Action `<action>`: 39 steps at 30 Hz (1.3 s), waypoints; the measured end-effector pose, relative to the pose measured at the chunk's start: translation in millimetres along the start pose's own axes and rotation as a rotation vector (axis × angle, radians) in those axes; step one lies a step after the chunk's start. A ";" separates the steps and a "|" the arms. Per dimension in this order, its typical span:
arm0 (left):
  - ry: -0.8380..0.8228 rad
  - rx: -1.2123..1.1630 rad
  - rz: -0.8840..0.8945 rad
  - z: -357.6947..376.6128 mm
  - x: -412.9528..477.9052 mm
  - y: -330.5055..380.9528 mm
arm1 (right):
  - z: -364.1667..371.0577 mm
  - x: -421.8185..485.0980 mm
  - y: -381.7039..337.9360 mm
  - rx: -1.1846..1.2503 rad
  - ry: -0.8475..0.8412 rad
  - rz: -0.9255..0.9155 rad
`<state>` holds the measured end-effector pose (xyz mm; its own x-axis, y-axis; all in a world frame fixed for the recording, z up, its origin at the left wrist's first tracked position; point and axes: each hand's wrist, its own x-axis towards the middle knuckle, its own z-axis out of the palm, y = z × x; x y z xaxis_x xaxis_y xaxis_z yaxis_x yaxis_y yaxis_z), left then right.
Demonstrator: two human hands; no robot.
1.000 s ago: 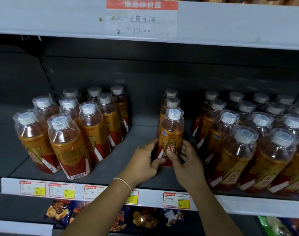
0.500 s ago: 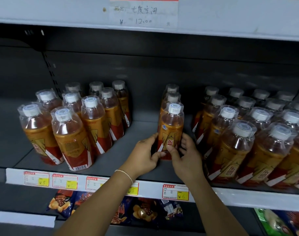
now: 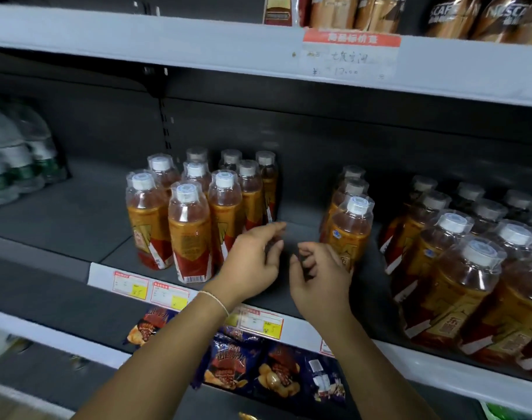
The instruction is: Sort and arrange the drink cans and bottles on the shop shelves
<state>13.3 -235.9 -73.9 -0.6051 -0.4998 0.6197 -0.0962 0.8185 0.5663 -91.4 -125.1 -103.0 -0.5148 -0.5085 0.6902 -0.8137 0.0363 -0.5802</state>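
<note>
Orange drink bottles with white caps and clear shrink wrap stand on a dark grey shelf. One group stands left of centre and a single-file row stands in the middle. A large block fills the right. My left hand hovers in the gap between the left group and the middle row, fingers loosely bent, holding nothing. My right hand is beside the front bottle of the middle row, fingers loosely curled round nothing; whether it touches the bottle I cannot tell.
White bottles with green labels stand at the shelf's far left. Snack bags lie on the shelf below. Coffee packs sit on the shelf above, over a handwritten price label. Small price tags line the shelf's front edge.
Both hands have let go of the middle row's front bottle and drawn left into the gap. The camera has swung left, bringing the white bottles into view.
</note>
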 end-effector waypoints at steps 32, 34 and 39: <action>-0.173 -0.042 -0.421 -107.6 -61.4 -54.1 | 83.5 4.1 -32.2 0.341 -0.555 0.288; -0.207 -0.062 -0.413 -96.8 -59.1 -50.3 | 68.9 5.5 -19.6 0.370 -0.585 0.301; -0.258 -0.114 -0.362 -65.7 -47.7 -35.1 | 28.9 8.8 -0.3 0.374 -0.673 0.263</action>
<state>97.4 -259.4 -87.6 -0.7268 -0.6493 0.2241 -0.2588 0.5610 0.7863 -87.9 -154.5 -109.2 -0.3067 -0.9361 0.1722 -0.4832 -0.0027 -0.8755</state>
